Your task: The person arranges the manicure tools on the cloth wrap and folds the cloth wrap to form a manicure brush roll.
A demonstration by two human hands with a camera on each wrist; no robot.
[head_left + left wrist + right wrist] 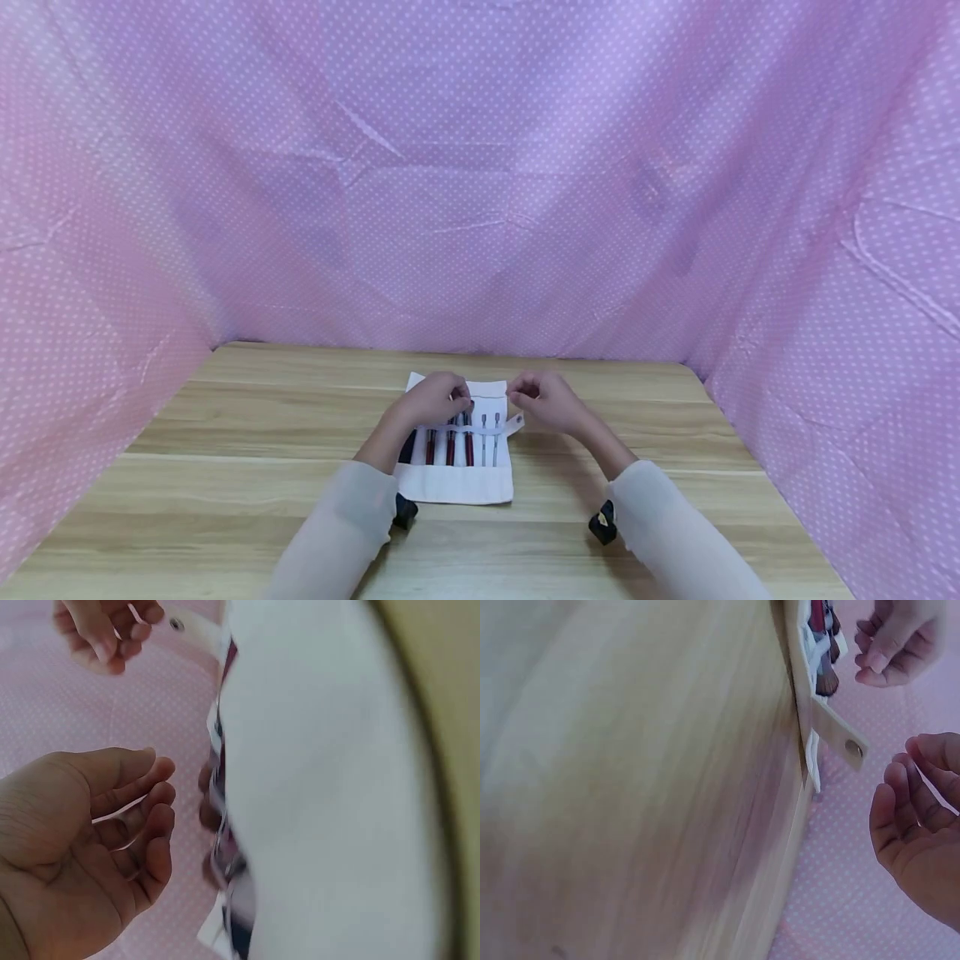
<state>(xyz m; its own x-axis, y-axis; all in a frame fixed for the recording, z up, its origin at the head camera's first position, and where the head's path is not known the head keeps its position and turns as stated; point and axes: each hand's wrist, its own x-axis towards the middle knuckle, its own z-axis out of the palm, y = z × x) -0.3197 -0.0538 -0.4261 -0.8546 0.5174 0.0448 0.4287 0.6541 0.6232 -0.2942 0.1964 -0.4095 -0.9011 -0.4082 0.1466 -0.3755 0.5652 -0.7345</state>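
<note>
A white cloth brush roll [453, 485] lies spread on the table, with its lower pocket toward me. Dark-red-handled brushes [450, 452] and two slim silver tools [495, 442] stand in its pockets under a white band. My left hand [431, 400] hovers over the brush tops, fingers loosely bent, partly hiding them; the left wrist view shows nothing in it. Beside the upper right corner is my right hand [551, 402], its fingers loosely curved and holding nothing. Apart from that hand, a strap [840, 735] with a metal snap sticks out from the roll's side.
The wooden table [262, 467] extends around the roll on all sides. Pink dotted cloth [480, 208] hangs behind the table and along both sides. Black wrist devices [603, 525] sit under the cuffs of the light sleeves.
</note>
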